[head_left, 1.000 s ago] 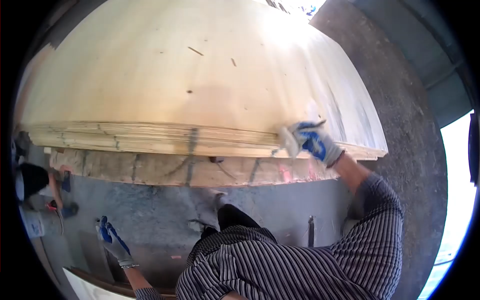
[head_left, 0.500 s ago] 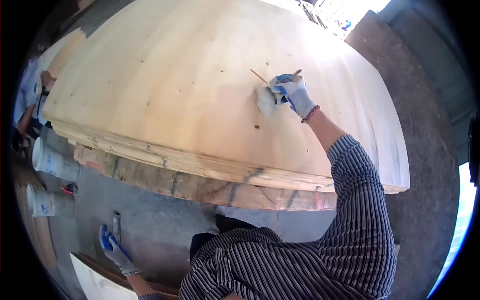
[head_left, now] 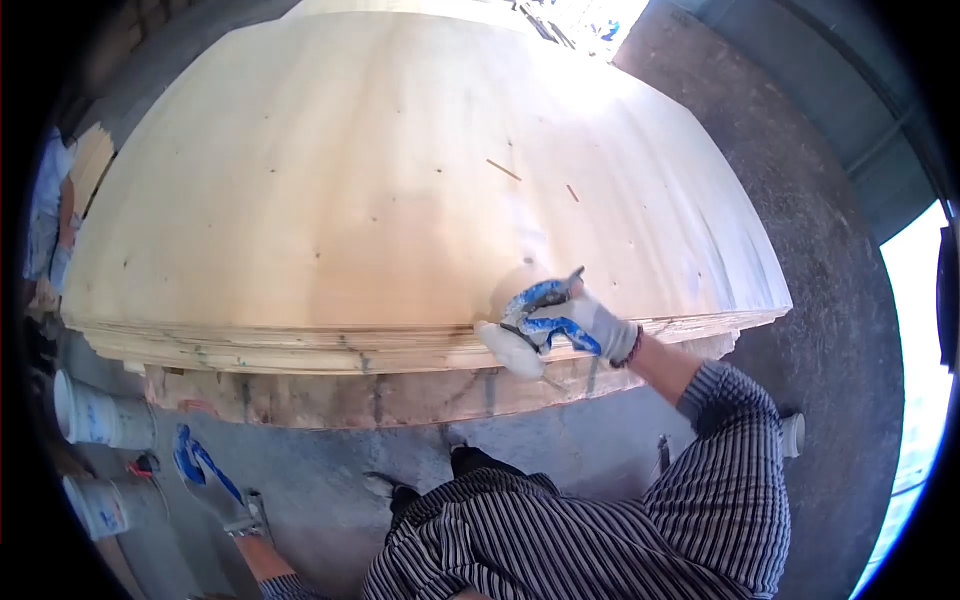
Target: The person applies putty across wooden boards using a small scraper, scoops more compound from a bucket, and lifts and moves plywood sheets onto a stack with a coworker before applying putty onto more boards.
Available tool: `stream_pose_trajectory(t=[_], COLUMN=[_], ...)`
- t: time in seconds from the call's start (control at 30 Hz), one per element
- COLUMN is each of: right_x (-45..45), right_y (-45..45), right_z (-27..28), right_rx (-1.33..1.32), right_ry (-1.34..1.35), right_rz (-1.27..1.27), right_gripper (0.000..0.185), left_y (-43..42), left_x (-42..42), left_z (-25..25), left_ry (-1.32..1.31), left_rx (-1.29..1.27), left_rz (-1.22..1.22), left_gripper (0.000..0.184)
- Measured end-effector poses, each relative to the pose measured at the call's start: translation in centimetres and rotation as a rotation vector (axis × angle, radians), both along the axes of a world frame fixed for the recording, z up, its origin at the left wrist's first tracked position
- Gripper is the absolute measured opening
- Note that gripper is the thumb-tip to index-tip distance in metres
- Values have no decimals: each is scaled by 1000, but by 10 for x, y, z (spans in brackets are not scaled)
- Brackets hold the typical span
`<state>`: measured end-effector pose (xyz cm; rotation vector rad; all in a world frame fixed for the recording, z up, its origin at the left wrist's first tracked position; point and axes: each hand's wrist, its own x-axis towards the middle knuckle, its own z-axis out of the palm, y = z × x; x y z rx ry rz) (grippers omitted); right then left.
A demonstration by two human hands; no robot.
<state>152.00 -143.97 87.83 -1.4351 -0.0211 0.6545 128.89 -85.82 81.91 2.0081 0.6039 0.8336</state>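
Note:
A large stack of pale wood sheets (head_left: 330,190) fills the upper middle of the view. At its near edge my right hand (head_left: 575,322), in a white and blue glove, is closed round a tool with a dark tip and a whitish pad or blade (head_left: 513,350), which overhangs the edge. Two thin brown slivers, one of them a longer strip (head_left: 504,169), lie on the top sheet. My left hand (head_left: 207,472), gloved too, hangs at the lower left over the floor, fingers apart, with nothing in it.
White buckets (head_left: 95,412) stand on the grey floor at the left. Beyond them at the far left is another person (head_left: 48,215), partly seen. A dark upright object (head_left: 664,452) is near my right sleeve. Brown board (head_left: 830,300) lies to the right.
My right hand has come from over the top sheet back to the near edge, still holding the tool. The camera view has shifted. My left hand stays low at the left.

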Motion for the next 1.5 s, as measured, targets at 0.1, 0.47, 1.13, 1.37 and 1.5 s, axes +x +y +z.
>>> stream_pose_trajectory(t=[0.1,0.47,1.13,1.37,1.5], right_x=[-16,182,0,-395,-500], right_y=[41,104,584,738,750], right_z=[5,0,-166,-260,-256], right_rx=[204,369,-1104,-994,-872], right_ry=[112,-45,-786,-775,-974], right_rz=[-171,-170,-133,164,391], right_gripper=[25,24,26,23,19], left_y=[27,146,484,629,639], left_x=[59,283,-146,-379,-368], left_z=[54,65,-165,-295,-311], left_ry=[39,138,127,180,125], left_rx=[342,558,529,524,519], left_rz=[-54,-192,-301,-253,-234], left_gripper=[30,29,32,30,27])
